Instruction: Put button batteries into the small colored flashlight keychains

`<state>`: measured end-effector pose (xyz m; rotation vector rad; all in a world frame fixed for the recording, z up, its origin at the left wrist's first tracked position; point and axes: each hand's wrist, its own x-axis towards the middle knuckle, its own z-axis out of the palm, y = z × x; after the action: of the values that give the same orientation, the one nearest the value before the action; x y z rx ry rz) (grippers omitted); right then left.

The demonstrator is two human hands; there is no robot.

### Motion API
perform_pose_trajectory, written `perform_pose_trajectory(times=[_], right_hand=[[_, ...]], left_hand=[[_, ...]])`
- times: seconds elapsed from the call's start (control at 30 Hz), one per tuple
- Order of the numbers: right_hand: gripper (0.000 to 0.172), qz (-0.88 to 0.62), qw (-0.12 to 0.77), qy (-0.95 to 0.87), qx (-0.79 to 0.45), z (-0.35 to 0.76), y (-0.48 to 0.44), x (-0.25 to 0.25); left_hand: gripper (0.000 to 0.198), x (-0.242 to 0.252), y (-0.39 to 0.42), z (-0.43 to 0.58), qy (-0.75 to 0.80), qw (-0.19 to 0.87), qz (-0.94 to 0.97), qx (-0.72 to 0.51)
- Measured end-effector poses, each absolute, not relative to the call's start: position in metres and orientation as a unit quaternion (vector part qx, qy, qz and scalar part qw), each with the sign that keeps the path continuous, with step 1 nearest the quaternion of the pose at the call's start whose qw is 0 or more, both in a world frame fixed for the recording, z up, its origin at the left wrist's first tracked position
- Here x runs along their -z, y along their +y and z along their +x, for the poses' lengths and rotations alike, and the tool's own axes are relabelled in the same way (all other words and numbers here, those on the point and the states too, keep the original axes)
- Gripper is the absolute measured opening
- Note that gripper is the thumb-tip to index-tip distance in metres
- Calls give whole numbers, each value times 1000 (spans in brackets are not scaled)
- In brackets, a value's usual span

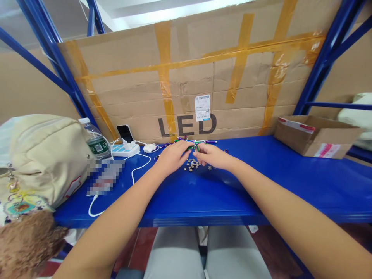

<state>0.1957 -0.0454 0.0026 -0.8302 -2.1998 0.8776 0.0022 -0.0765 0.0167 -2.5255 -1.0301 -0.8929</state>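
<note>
Left hand (171, 157) and right hand (214, 156) pinch a slim green stick (190, 148) between them, over the glossy blue desk (188, 197). Small round metallic pieces (191, 165) lie near both, slim purple sticks (212, 142) behind.

Your left hand (171, 157) and right hand (214, 155) are bare. Same for your left forearm (132, 203) and right forearm (276, 193), skin exposed all the way to where frame cuts them. Both slim, tapering to narrow wrists. You're wearing plain light grey trousers (178, 254): matte fabric, fairly smooth, soft folds. Only the thigh section shows; waistband's out of view.
</note>
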Motion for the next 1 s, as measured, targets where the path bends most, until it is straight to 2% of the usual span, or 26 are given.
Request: perform_pose_trajectory(times=[0.13, 0.33, 0.43, 0.63, 0.77, 0.87, 1.0], right_hand=[[32, -353, 294, -846, -271, 200, -48, -6], [28, -413, 244, -874, -80, 199, -45, -8], [27, -455, 229, -860, -34, 198, -45, -9], [25, -464, 239, -851, -50, 196, -46, -7], [22, -464, 270, -842, -62, 193, -48, -5], [23, -458, 307, -824, -131, 188, -53, -6], [23, -446, 275, -815, -248, 185, -59, -7]], left_hand=[[27, -16, -76, 2, -368, 134, -869, 301], [26, -12, -76, 5, -378, 120, -872, 286], [25, -12, -77, 7, -384, 103, -871, 289], [19, -14, -78, 10, -390, 97, -874, 272], [23, -11, -76, 11, -385, 104, -873, 280], [25, -9, -73, 11, -385, 114, -866, 298], [26, -4, -70, 9, -393, 120, -858, 309]])
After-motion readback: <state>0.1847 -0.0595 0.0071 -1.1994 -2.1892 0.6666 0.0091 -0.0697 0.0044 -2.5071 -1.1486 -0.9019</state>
